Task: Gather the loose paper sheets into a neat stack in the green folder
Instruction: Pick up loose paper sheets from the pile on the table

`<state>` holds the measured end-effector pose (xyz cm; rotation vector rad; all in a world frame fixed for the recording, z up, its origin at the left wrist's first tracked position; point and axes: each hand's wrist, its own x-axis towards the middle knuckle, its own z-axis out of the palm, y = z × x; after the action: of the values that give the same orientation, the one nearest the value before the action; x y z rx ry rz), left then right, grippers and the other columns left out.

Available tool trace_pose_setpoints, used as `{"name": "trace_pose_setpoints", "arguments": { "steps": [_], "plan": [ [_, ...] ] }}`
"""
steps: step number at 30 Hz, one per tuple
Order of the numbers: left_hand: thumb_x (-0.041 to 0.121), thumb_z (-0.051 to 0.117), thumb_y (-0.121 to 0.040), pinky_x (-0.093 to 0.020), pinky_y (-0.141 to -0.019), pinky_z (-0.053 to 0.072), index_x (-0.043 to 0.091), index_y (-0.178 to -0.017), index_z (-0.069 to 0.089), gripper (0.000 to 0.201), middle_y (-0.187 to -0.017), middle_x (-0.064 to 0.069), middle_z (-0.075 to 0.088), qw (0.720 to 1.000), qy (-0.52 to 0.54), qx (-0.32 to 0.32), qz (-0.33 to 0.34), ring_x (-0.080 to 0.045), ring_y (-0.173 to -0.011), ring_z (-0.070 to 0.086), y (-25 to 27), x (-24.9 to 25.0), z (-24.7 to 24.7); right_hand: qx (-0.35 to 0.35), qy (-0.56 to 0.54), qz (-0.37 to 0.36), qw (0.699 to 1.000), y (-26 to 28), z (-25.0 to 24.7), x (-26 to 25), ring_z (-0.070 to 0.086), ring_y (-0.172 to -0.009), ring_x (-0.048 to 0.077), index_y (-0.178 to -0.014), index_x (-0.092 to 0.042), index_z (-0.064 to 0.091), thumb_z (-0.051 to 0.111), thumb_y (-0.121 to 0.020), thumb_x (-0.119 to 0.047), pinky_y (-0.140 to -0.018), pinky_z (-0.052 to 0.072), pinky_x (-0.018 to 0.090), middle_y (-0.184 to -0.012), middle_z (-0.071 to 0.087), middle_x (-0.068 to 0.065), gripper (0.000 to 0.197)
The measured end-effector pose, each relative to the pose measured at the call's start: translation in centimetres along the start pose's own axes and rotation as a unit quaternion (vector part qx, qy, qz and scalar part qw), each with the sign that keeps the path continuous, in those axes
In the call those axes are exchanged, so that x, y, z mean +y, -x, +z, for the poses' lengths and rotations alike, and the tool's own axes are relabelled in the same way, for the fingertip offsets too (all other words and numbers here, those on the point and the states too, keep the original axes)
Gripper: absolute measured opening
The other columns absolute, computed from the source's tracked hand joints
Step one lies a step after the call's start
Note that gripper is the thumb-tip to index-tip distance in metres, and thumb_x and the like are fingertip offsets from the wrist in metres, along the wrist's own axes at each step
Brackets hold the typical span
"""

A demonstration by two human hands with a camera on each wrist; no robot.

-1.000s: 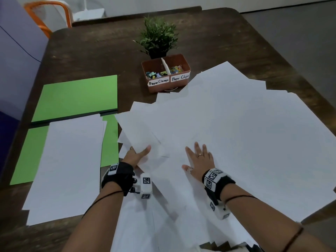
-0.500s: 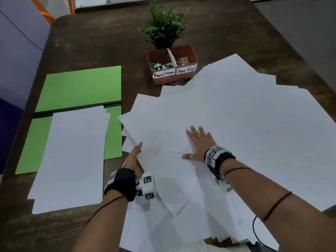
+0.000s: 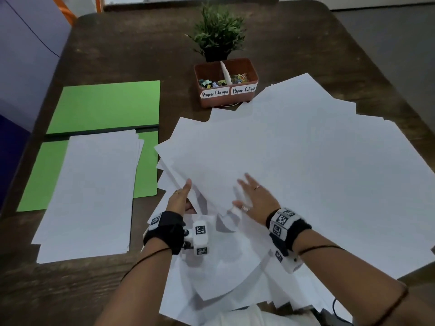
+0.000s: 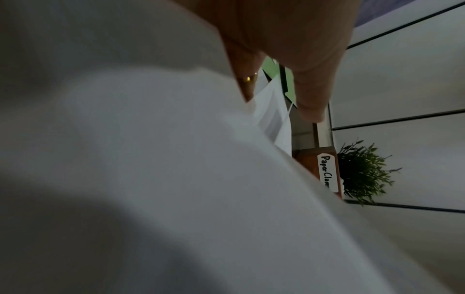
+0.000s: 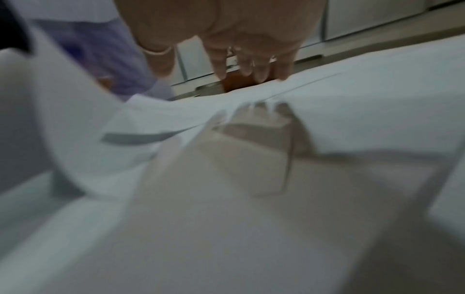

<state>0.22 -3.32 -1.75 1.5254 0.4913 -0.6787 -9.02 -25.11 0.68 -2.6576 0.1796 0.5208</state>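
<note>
The green folder lies open at the left of the table, and a stack of white paper covers its near half. Loose sheets fan out over the middle and right. My left hand is at the left edge of that pile, thumb above a raised sheet edge and fingers beneath it. In the left wrist view the thumb stands clear while paper hides the fingertips. My right hand rests flat on top of the sheets with fingers spread.
A brown box labelled for paper clamps and paper clips stands at the back, with a small potted plant behind it. Bare dark table shows beyond the folder. Some sheets overhang the near table edge.
My left hand has turned from lying flat to standing on edge and has slipped under the sheets' left edge, lifting it. The right hand has slid a little farther over the pile.
</note>
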Motion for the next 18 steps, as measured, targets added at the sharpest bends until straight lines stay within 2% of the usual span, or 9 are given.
{"name": "trace_pose_setpoints", "arguments": {
  "steps": [2, 5, 6, 8, 9, 11, 13, 15, 18],
  "plan": [
    [0.037, 0.061, -0.087, -0.027, -0.059, 0.052, 0.012, -0.078, 0.054, 0.028, -0.077, -0.015, 0.058, 1.000, -0.024, 0.005, 0.009, -0.024, -0.068, 0.057, -0.2, -0.1, -0.3, 0.055, -0.014, 0.120, 0.991, -0.1, -0.8, 1.5, -0.001, -0.146, 0.027, -0.150, -0.024, 0.002, 0.046, -0.080, -0.070, -0.117, 0.010, 0.046, -0.157, -0.012, 0.006, 0.094],
    [0.023, 0.065, -0.088, -0.020, -0.046, 0.048, 0.007, -0.076, 0.052, 0.024, -0.068, -0.012, 0.058, 0.996, -0.078, 0.041, 0.024, -0.024, -0.066, 0.056, -0.2, 0.5, -0.4, -0.031, -0.041, 0.273, 0.961, 0.7, -0.7, 3.6, -0.019, -0.142, 0.035, -0.147, -0.024, -0.018, 0.060, -0.062, -0.078, -0.112, 0.001, 0.058, -0.153, -0.027, 0.011, 0.128],
    [0.024, 0.063, -0.089, -0.021, -0.053, 0.050, 0.003, -0.088, 0.056, 0.022, -0.068, -0.010, 0.062, 0.993, -0.097, 0.058, 0.039, -0.024, -0.069, 0.058, 0.0, 0.9, -0.3, -0.049, -0.037, 0.279, 0.958, 0.9, -0.3, 4.1, -0.021, -0.141, 0.036, -0.146, -0.023, -0.021, 0.063, -0.059, -0.078, -0.111, 0.001, 0.060, -0.152, -0.030, 0.011, 0.133],
    [0.045, 0.061, -0.085, -0.031, -0.080, 0.050, 0.001, -0.122, 0.046, 0.059, -0.081, -0.010, 0.062, 0.978, -0.157, 0.105, 0.086, -0.024, -0.084, 0.059, 0.5, 2.0, -0.5, -0.048, -0.025, 0.260, 0.964, 1.2, 0.4, 4.9, -0.023, -0.140, 0.035, -0.146, -0.023, -0.021, 0.064, -0.059, -0.077, -0.111, -0.001, 0.060, -0.151, -0.031, 0.010, 0.133],
    [0.057, 0.057, -0.079, -0.035, -0.089, 0.047, 0.003, -0.129, 0.040, 0.075, -0.090, -0.011, 0.061, 0.969, -0.195, 0.111, 0.108, -0.025, -0.090, 0.059, 0.9, 2.7, -0.7, -0.039, -0.024, 0.251, 0.967, 1.2, 0.6, 5.2, -0.023, -0.141, 0.034, -0.146, -0.024, -0.020, 0.063, -0.061, -0.076, -0.111, -0.001, 0.059, -0.152, -0.030, 0.009, 0.130],
    [0.072, 0.053, -0.071, -0.034, -0.092, 0.041, 0.010, -0.129, 0.040, 0.087, -0.106, -0.009, 0.057, 0.953, -0.276, 0.056, 0.116, -0.024, -0.099, 0.056, 1.8, 3.7, -0.9, -0.023, -0.035, 0.237, 0.971, 1.0, 0.3, 5.7, -0.020, -0.142, 0.031, -0.148, -0.023, -0.015, 0.062, -0.069, -0.070, -0.114, 0.000, 0.056, -0.154, -0.026, 0.007, 0.120],
    [0.084, 0.057, -0.054, -0.034, -0.090, 0.043, 0.015, -0.122, 0.041, 0.098, -0.106, -0.010, 0.060, 0.925, -0.373, -0.046, 0.045, -0.023, -0.098, 0.060, 2.3, 3.6, -0.6, 0.001, -0.048, 0.230, 0.972, 0.9, -0.4, 6.1, -0.014, -0.144, 0.027, -0.149, -0.021, -0.009, 0.062, -0.075, -0.062, -0.116, 0.003, 0.052, -0.156, -0.018, 0.004, 0.110],
    [0.075, 0.068, -0.055, -0.036, -0.091, 0.048, 0.013, -0.119, 0.040, 0.093, -0.110, -0.012, 0.063, 0.892, -0.443, -0.091, -0.021, -0.023, -0.095, 0.065, 2.8, 2.7, 0.3, 0.025, -0.043, 0.223, 0.973, 0.9, -0.6, 6.4, -0.008, -0.145, 0.027, -0.150, -0.020, -0.002, 0.061, -0.079, -0.057, -0.116, 0.007, 0.048, -0.158, -0.010, 0.004, 0.102],
    [0.053, 0.071, -0.072, -0.031, -0.096, 0.044, 0.009, -0.125, 0.048, 0.072, -0.122, -0.010, 0.058, 0.878, -0.479, -0.021, 0.005, -0.026, -0.109, 0.059, 2.5, 0.6, 1.5, 0.060, -0.052, 0.215, 0.973, 1.0, -0.4, 6.5, 0.001, -0.145, 0.027, -0.150, -0.020, 0.006, 0.061, -0.084, -0.049, -0.117, 0.013, 0.041, -0.158, 0.000, 0.005, 0.091]
  ]
}}
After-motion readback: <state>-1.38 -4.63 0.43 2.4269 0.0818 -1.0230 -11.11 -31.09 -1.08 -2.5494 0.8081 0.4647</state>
